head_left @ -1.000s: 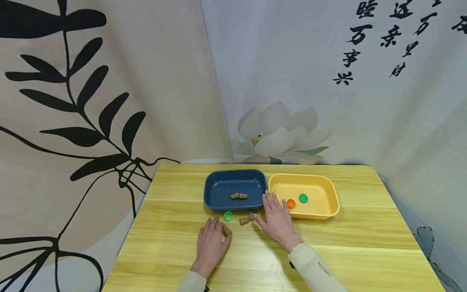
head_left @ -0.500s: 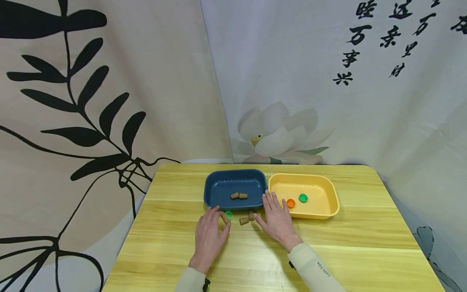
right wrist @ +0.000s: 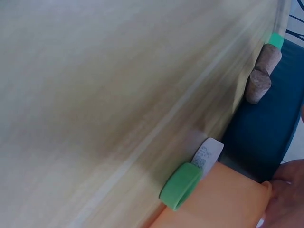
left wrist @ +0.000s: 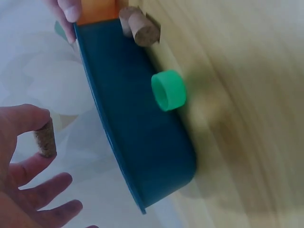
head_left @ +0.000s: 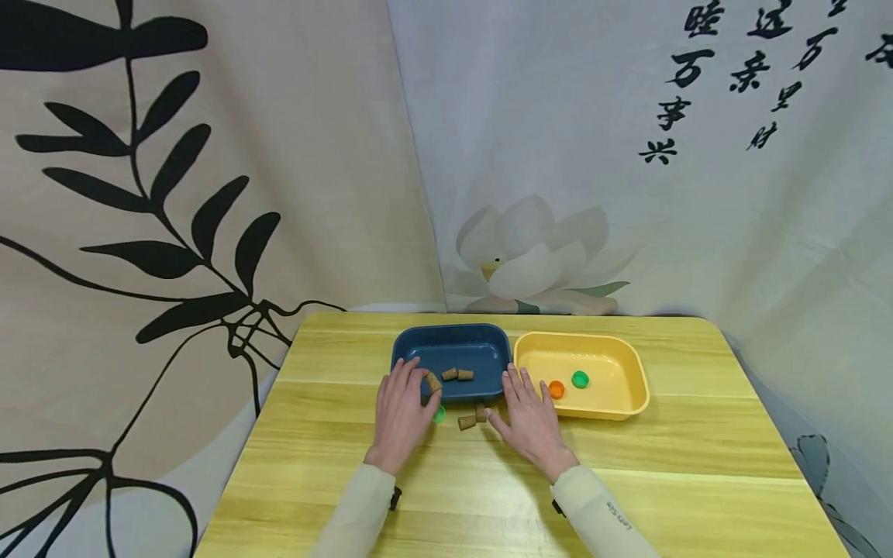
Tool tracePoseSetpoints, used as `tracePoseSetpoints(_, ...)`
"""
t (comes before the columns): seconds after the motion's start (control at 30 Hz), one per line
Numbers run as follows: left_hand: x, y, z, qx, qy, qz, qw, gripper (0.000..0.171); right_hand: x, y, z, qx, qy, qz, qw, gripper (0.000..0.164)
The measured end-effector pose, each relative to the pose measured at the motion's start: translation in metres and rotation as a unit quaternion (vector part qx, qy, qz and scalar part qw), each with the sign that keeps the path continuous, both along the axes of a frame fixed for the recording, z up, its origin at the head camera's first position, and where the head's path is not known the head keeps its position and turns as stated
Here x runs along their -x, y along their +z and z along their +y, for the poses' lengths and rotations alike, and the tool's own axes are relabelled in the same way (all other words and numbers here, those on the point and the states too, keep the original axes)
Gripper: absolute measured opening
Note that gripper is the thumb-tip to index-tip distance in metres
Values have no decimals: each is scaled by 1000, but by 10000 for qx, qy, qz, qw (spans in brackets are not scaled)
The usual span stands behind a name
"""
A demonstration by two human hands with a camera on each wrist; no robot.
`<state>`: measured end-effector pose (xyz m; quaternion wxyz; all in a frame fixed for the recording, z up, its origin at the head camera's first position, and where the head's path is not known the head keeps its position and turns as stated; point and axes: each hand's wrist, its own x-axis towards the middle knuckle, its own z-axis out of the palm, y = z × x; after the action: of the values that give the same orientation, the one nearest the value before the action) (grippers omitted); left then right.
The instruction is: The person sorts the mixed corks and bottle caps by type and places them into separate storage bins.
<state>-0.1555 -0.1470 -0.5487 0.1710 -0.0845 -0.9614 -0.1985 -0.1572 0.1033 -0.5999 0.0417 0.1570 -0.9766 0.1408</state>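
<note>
My left hand (head_left: pixel 401 418) pinches a cork stopper (left wrist: pixel 45 138) between thumb and index finger, over the front left rim of the blue tray (head_left: pixel 418 349). The other fingers of that hand are spread loosely in the left wrist view. Two cork stoppers (head_left: pixel 457 374) lie inside the blue tray. In front of it, on the table, are two more corks (head_left: pixel 467 423) and a green bottle cap (left wrist: pixel 170 90). My right hand (head_left: pixel 532 426) rests with extended fingers at the left edge of the yellow tray (head_left: pixel 617 376), where the two trays meet, and holds nothing.
Inside the yellow tray lie an orange cap (head_left: pixel 556 389) and a green cap (head_left: pixel 580 379). Against its front, in the right wrist view, stand another green cap (right wrist: pixel 180 186) and a white cap (right wrist: pixel 208 154). A cloth backdrop hangs behind the wooden table (head_left: pixel 670 480).
The left hand has carried its cork from the table, up past the green cap, to the blue tray's front left rim. My right hand stays in place.
</note>
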Motion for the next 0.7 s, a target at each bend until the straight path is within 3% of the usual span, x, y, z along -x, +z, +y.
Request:
tracePoseSetpoints(0.27,20,5,1,261,-109,-66,9996,37,-1,-1,1,4,-33,40,10000,83)
tracePoseSetpoints(0.57,43,-5,0,581,-174,-253,9978,37,0,-1,1,-51,-6,125,9999,83)
tracePoseSetpoints(0.7,51,-7,0,651,-159,-498,9965,35,0,-2,1,-48,7,113,9999,83)
